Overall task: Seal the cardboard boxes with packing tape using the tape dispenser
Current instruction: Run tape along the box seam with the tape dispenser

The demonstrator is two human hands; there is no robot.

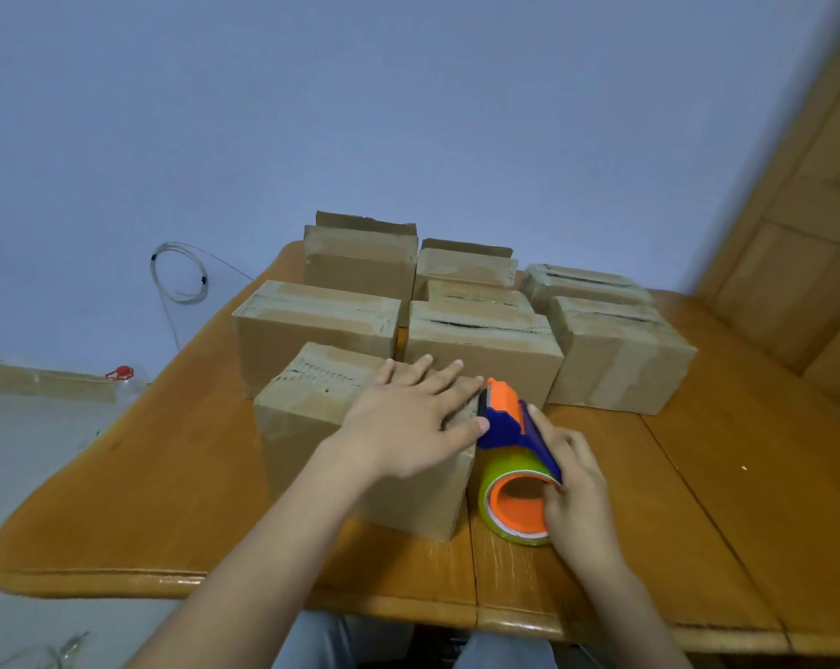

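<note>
Right hand (577,494) grips tape dispenser (504,422); left hand (408,417) presses flat on box (311,427).

A brown cardboard box (307,398) sits nearest on the orange-brown wooden tabletop (167,499), with the left hand (408,422) flat on its top. The blue and orange plastic tape dispenser (504,422) meets that box's top right edge, its roll beside the box's right side, gripped from the right by the right hand (577,499). Behind stand a left cardboard box (311,330), a middle cardboard box (485,350) and a right cardboard box (620,364) in a row. Further back, an open-flapped cardboard box (360,263) stands at the left. A coiled grey wire (179,272) lies beyond the tabletop's left side.
</note>
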